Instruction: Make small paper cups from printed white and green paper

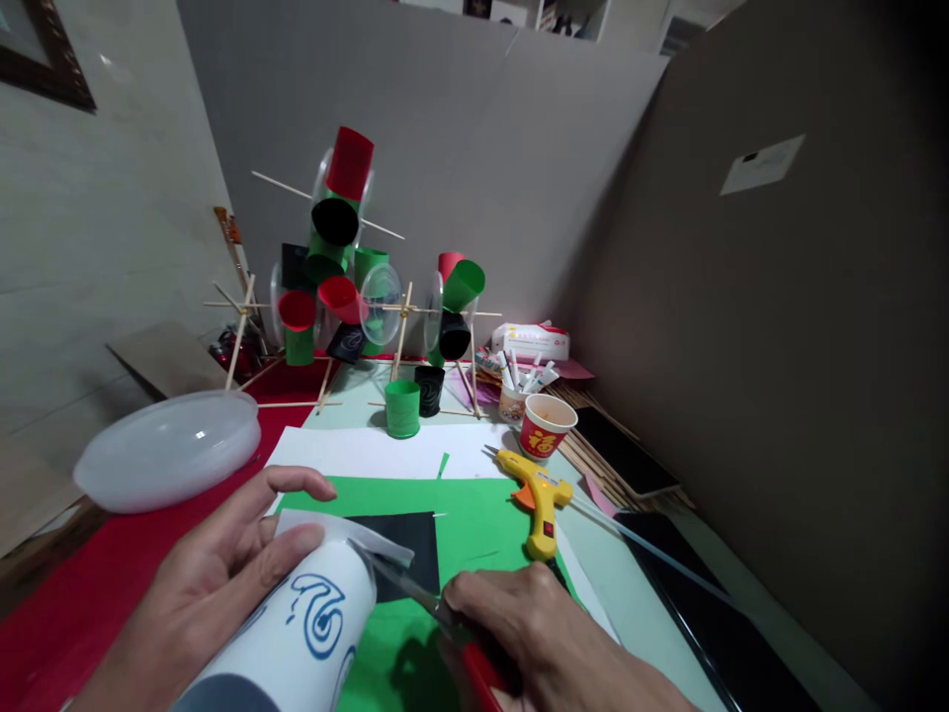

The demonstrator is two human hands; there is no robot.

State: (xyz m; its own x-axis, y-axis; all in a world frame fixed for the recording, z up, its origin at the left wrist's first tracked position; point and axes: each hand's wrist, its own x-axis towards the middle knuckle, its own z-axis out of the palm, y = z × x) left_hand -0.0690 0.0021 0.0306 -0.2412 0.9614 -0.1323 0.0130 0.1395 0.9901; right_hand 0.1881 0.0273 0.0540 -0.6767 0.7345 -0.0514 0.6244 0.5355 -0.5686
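My left hand (215, 583) is closed around a white paper cup (318, 603) with blue swirl drawings, lying tilted toward me. A curled white flap (348, 526) stands off the cup's far end, between my thumb and fingers. In my right hand (534, 623) is a pair of scissors with a red handle (481, 677), its blades (404, 578) meeting the cut edge of the cup. Below them lie a black paper piece (415, 544) and a green sheet (474, 539). My fingers hide part of the scissors' handle.
A yellow glue gun (545, 494) with a long clear stick lies at the right. Behind stand a red paper cup (547, 427), a cup of markers (514, 400), a green cup (402, 408), and stick frames with colored cups. A white oval balloon-like object (170, 445) rests left.
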